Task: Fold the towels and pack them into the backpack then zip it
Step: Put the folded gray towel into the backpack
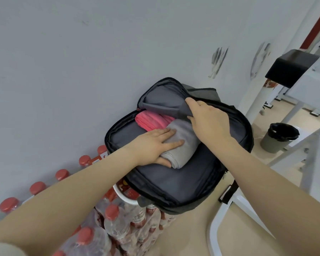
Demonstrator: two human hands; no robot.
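A dark grey backpack [174, 183] lies open on a white chair against the wall. Inside it a folded pink towel [151, 120] sits toward the back, and a folded grey towel [181, 143] lies in front of it. My left hand [153, 146] holds the grey towel, fingers flat on top and thumb curled under its near edge. My right hand [207, 122] grips the grey inner flap [164, 102] of the backpack and holds it up, away from the towels.
Shrink-wrapped packs of bottles with red caps [111, 211] stand on the floor to the left and below the bag. The white chair frame [216, 224] shows under the backpack. A bin with a black liner [277, 137] and white table legs stand at the right.
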